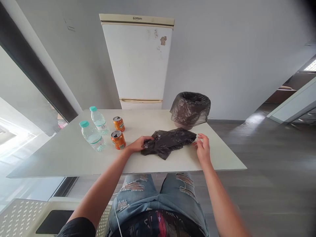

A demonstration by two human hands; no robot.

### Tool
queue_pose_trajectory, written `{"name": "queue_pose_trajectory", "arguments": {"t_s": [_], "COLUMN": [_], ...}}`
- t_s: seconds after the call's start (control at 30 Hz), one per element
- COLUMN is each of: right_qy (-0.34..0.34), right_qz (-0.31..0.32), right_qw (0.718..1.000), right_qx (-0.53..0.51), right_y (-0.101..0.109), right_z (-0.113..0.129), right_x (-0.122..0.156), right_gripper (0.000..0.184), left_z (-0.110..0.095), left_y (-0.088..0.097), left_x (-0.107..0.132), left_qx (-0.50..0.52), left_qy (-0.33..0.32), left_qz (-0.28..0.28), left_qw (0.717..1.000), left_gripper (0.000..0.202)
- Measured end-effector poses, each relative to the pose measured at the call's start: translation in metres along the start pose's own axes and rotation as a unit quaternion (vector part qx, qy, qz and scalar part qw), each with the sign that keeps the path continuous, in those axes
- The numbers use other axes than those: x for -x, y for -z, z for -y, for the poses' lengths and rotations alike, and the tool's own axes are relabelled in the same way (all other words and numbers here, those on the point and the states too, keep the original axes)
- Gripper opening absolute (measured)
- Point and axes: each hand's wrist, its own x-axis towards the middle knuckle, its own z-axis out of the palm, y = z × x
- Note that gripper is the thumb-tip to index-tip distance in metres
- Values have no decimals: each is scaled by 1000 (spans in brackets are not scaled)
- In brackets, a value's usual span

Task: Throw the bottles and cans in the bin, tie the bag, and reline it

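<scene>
A crumpled black plastic bag (171, 142) lies on the white table (138, 164) in front of me. My left hand (141, 144) grips its left end, the fingers closed on the film. At the other end, my right hand (203, 149) has its fingers loosely bent and apart, close beside the bag's tip; whether they touch it I cannot make out. Behind the bag stands a bin (190, 108) lined with dark plastic film folded over its rim. Left of my left hand are two orange drink cans, a nearer can (118, 141) and a farther can (119, 124), both upright with opened tops.
Two clear bottles with teal caps stand upright at the table's left, a nearer bottle (93, 136) and a farther bottle (99, 121). A white fridge (140, 62) stands beyond the table's far edge. A plastic stool or crate with a dark pad (55, 222) is at lower left.
</scene>
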Motion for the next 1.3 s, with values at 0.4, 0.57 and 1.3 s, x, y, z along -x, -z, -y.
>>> {"name": "queue_pose_trajectory", "arguments": {"t_s": [0.4,0.57,1.3], "right_qy": [74,96,13], "right_qz": [119,32,55], "right_qw": [911,915,960], "right_qx": [388,390,274], "right_y": [-15,-10,-8], "right_z": [13,13,9], "right_x": [12,14,3], "right_gripper": [33,21,29], "left_z": [-7,-17,1], "left_y": [6,10,4], "left_x": [-2,5,-5], "left_qx": [-190,-149,-276], "left_qy": [-72,-65,-44], "left_qz": [58,-14,-90], "left_qw": [977,987,956], "left_gripper": [43,33,27]}}
